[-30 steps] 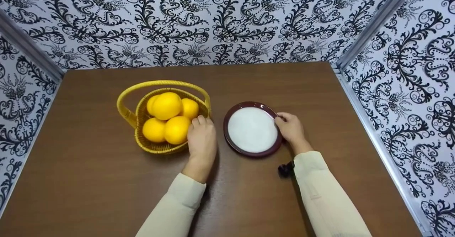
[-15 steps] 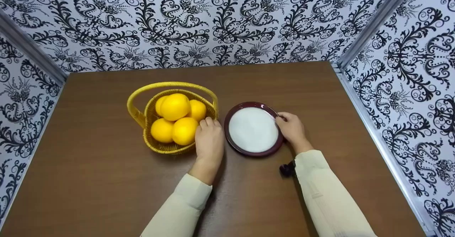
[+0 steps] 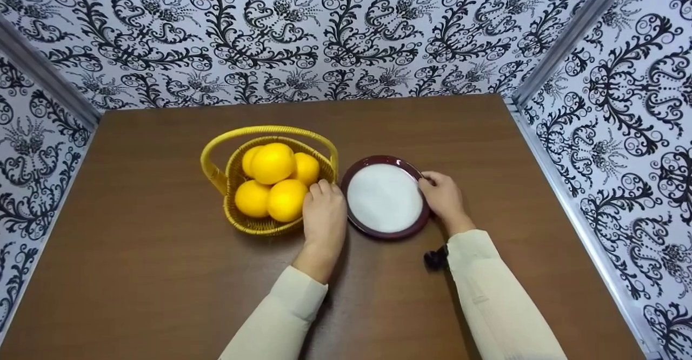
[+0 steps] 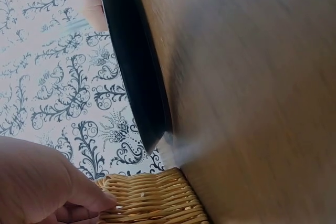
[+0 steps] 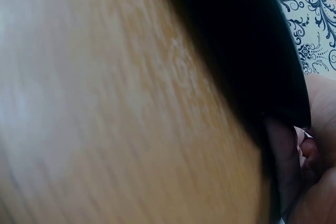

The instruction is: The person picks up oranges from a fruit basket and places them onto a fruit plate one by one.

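A yellow wicker basket (image 3: 270,232) with a tall arched handle holds several oranges (image 3: 287,200) in the head view. My left hand (image 3: 325,214) grips the right side of its rim, fingers over the edge; the left wrist view shows the thumb pressed on the woven wall (image 4: 152,198). Just right of the basket sits a round plate (image 3: 384,198), white inside with a dark maroon rim. With thumb and fingers, my right hand (image 3: 444,198) pinches the plate's right rim. From the right wrist view the plate's dark underside (image 5: 247,40) shows, fingers under its edge.
Both things stand on a brown wooden table (image 3: 135,273). Patterned white panels (image 3: 303,35) with metal edge strips close off the back and both sides. A small black object (image 3: 434,260) is at the right sleeve's cuff.
The basket with its oranges has slid right toward the plate, my left hand moving with it. My right hand and the plate have stayed in nearly the same place.
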`<control>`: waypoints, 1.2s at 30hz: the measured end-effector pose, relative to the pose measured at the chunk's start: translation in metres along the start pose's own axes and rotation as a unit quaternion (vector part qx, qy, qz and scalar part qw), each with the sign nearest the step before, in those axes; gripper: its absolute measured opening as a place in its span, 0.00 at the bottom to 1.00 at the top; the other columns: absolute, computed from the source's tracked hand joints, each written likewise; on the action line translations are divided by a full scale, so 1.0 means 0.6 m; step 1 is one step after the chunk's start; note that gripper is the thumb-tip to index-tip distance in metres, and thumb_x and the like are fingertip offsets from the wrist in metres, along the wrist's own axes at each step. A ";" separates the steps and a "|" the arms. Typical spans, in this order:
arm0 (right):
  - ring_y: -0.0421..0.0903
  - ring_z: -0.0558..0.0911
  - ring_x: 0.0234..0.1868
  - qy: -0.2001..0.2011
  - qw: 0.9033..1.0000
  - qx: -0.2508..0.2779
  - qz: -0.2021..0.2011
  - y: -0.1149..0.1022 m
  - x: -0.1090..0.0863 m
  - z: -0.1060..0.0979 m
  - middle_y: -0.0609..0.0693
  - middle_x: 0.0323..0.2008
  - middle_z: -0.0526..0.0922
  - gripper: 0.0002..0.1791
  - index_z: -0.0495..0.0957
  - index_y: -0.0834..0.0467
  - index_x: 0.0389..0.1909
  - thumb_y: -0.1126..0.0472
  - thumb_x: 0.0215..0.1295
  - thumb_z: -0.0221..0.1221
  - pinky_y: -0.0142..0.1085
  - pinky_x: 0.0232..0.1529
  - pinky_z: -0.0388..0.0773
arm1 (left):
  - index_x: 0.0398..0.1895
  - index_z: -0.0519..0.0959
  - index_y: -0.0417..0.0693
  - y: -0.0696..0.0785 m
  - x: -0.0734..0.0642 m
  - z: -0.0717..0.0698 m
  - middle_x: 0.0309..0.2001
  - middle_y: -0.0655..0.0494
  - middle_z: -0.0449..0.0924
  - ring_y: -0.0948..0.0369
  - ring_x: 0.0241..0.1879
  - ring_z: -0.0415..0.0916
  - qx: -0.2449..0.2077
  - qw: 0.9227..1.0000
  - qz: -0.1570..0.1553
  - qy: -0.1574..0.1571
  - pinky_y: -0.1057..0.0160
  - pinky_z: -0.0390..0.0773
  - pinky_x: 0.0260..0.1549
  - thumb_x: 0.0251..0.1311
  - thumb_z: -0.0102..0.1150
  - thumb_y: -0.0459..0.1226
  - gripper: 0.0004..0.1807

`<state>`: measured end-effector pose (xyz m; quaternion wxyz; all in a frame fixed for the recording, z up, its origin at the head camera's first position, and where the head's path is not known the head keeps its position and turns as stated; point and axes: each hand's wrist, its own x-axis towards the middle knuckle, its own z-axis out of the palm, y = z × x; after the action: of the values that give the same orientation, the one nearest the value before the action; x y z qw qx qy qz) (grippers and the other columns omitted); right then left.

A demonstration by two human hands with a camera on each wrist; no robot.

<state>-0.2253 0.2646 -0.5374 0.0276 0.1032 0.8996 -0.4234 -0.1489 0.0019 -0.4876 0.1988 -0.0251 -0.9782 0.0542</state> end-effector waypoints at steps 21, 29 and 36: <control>0.54 0.80 0.56 0.000 1.000 0.014 0.006 0.002 -0.001 0.000 0.56 0.55 0.86 0.21 0.85 0.55 0.59 0.51 0.73 0.54 0.47 0.60 0.77 | 0.42 0.85 0.41 0.004 0.004 -0.008 0.37 0.48 0.78 0.54 0.39 0.77 -0.001 1.000 -0.004 -0.019 0.59 0.79 0.40 0.76 0.45 0.35 0.16; 0.55 0.80 0.60 0.003 1.000 0.012 0.009 0.000 0.000 -0.006 0.57 0.58 0.85 0.21 0.84 0.56 0.59 0.51 0.73 0.55 0.49 0.63 0.76 | 0.45 0.86 0.39 -0.002 0.012 -0.022 0.38 0.46 0.79 0.53 0.40 0.78 -0.029 0.998 0.016 -0.054 0.59 0.82 0.40 0.76 0.47 0.33 0.15; 0.56 0.79 0.63 -0.002 1.000 0.015 0.015 -0.003 -0.003 -0.002 0.57 0.61 0.84 0.21 0.84 0.56 0.59 0.51 0.73 0.55 0.50 0.65 0.75 | 0.46 0.85 0.41 -0.011 0.018 -0.035 0.40 0.46 0.80 0.51 0.42 0.79 -0.051 0.996 0.027 -0.060 0.57 0.83 0.41 0.75 0.50 0.32 0.12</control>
<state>-0.2237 0.2641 -0.5350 0.0340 0.1166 0.8916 -0.4362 -0.1511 -0.0020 -0.4635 0.1365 -0.0587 -0.9888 0.0109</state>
